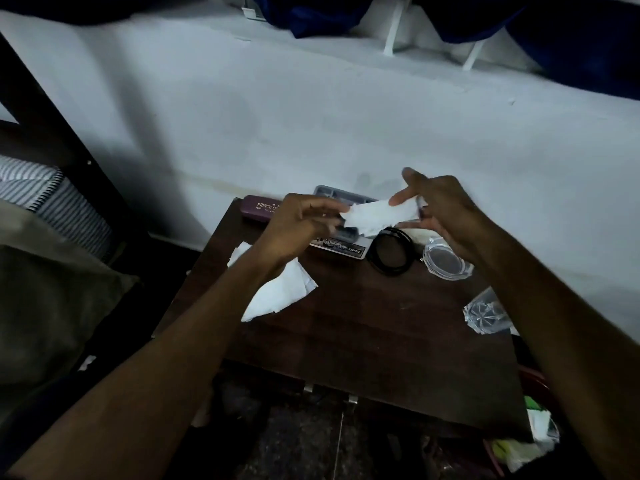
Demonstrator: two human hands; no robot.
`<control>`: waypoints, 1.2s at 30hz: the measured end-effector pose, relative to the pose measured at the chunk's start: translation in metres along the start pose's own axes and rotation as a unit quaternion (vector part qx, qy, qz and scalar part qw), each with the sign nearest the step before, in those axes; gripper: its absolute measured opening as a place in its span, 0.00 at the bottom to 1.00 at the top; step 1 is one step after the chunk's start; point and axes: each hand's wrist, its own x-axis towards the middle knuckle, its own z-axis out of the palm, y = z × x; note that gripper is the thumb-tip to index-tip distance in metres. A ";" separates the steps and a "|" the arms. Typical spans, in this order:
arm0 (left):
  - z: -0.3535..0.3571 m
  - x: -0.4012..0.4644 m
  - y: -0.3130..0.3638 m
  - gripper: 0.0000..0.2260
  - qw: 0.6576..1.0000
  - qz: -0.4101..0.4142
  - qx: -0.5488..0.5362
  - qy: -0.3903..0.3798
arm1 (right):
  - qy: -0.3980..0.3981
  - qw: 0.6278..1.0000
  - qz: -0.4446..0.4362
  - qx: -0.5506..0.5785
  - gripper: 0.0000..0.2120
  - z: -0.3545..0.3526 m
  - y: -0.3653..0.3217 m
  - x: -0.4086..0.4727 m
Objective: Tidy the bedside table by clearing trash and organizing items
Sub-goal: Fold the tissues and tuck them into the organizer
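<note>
Right now both hands are raised over the far half of the dark wooden bedside table (363,327), sharing one crumpled scrap of white paper (375,216). The left hand (298,226) pinches the scrap's left end between curled fingers and thumb. The right hand (440,209) meets its right end, with the forefinger stretched out above the paper and the other fingers curled beneath it — motion blur hides how firm that grip is. The scrap hangs in the air, above the things at the back of the table and not touching the top.

Under the left wrist a larger sheet of white tissue (280,292) lies flat and rumpled on the wood, towards the left edge. At the back left corner a maroon case (259,207) printed with pale lettering lies along the wall. Beside it, partly hidden by the hands, is a grey tray-like box (341,244) with a label strip along its near edge. Just right of that sits a coil of black cable (391,251), and next to the coil a clear round plastic lid (446,259). A crinkled clear wrapper (485,313) rests at the table's right edge — half covered by the right forearm.

A striped mattress (52,199) shows at far left, and white and green litter (533,434) lies on the floor by the table's near right corner.
</note>
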 end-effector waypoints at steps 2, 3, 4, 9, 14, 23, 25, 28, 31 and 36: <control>-0.011 0.000 -0.002 0.18 1.000 -0.003 0.003 0.012 | 0.089 0.987 -0.055 -0.119 0.19 0.004 0.001 0.007; -0.015 -0.001 -0.005 0.16 1.000 -0.003 0.011 0.010 | 0.115 0.980 -0.079 -0.141 0.14 0.007 0.001 0.009; -0.017 -0.002 -0.008 0.15 1.000 -0.006 0.017 0.007 | 0.131 0.972 -0.097 -0.168 0.09 0.010 0.001 0.013; -0.001 -0.003 -0.013 0.20 0.993 0.026 0.116 0.025 | 0.105 0.896 -0.093 -0.421 0.12 0.027 -0.016 0.022; 0.037 0.011 -0.001 0.29 0.950 0.088 0.298 -0.009 | 0.122 0.901 -0.121 -0.398 0.12 0.036 -0.017 0.024; 0.064 0.024 -0.025 0.27 0.874 0.088 0.473 -0.071 | 0.081 0.982 -0.024 -0.172 0.11 0.040 0.002 0.033; 0.065 0.023 -0.029 0.27 0.868 0.090 0.481 -0.082 | 0.086 0.974 -0.033 -0.207 0.10 0.041 0.007 0.034; 0.069 0.023 -0.027 0.27 0.853 0.089 0.505 -0.101 | 0.081 0.944 -0.071 -0.313 0.10 0.043 0.009 0.033; 0.075 0.025 -0.022 0.35 0.842 0.079 0.521 -0.119 | 0.094 0.919 -0.101 -0.368 0.08 0.045 0.008 0.037; 0.061 0.015 -0.002 0.27 0.885 0.101 0.451 -0.051 | 0.058 0.892 -0.111 -0.434 0.08 0.056 0.008 0.036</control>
